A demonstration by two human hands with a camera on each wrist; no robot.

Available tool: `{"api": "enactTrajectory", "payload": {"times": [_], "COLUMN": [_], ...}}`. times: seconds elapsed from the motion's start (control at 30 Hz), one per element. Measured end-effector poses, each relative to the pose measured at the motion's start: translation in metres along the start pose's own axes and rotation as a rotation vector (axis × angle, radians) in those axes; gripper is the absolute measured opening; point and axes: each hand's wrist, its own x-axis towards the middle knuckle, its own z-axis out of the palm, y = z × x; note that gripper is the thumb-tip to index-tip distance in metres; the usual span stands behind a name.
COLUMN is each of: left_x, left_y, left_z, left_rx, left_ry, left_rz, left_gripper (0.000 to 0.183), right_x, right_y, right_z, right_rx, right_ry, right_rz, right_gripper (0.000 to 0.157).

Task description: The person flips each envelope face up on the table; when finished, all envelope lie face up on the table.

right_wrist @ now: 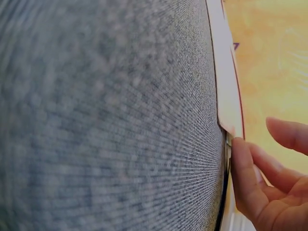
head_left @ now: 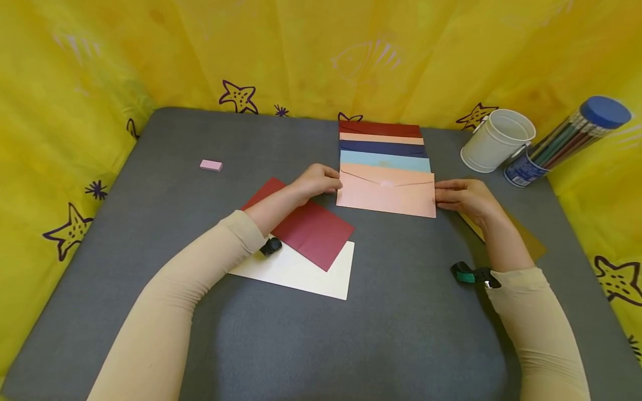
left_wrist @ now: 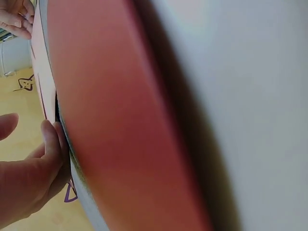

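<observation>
A pale pink envelope (head_left: 386, 196) lies in front of an overlapping row: a light blue envelope (head_left: 385, 161), a navy envelope (head_left: 382, 148), a peach strip (head_left: 381, 138) and a dark red envelope (head_left: 379, 129). At the pink envelope's left edge, my left hand (head_left: 317, 181) touches with its fingertips; in the left wrist view the thumb (left_wrist: 8, 126) stands apart. My right hand (head_left: 466, 197) touches the opposite edge, its thumb (right_wrist: 290, 134) also lifted away in the right wrist view. Under my left forearm lie a crimson envelope (head_left: 316, 231) and a white envelope (head_left: 321, 273).
A mustard envelope (head_left: 526, 236) lies partly hidden beneath my right forearm. At the back right stand a white bucket (head_left: 484, 147) and a pencil tub (head_left: 525, 169) with a blue lid. A pink eraser (head_left: 211, 165) sits at the left. Yellow cloth (head_left: 301, 55) borders the grey table (head_left: 401, 334).
</observation>
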Motion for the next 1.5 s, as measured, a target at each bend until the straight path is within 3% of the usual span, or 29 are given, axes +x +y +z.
{"api": "enactTrajectory", "payload": {"times": [0.33, 0.73, 1.03, 1.3, 1.5], "left_x": [-0.004, -0.004, -0.002, -0.003, -0.007], "left_y": [-0.002, -0.001, -0.001, 0.004, 0.011], "left_z": [-0.005, -0.004, -0.004, -0.003, -0.003], "left_rx": [0.043, 0.006, 0.017, 0.032, 0.026], "left_ry": [-0.062, -0.092, -0.068, -0.003, 0.018], "left_rz": [-0.002, 0.006, 0.005, 0.017, 0.052], "left_gripper": [0.054, 0.051, 0.049, 0.046, 0.045], "right_x": [0.003, 0.0, -0.006, -0.017, -0.02], "right_y": [-0.001, -0.001, 0.0, 0.004, 0.005], "right_z": [0.003, 0.001, -0.004, -0.017, -0.026], "right_rx": [-0.006, 0.024, 0.068, 0.156, 0.204], "right_ry": [-0.028, -0.02, 0.04, 0.087, 0.101], "right_rz": [-0.015, -0.036, -0.064, -0.081, -0.103], "right_gripper": [0.059, 0.059, 0.057, 0.018, 0.027]}}
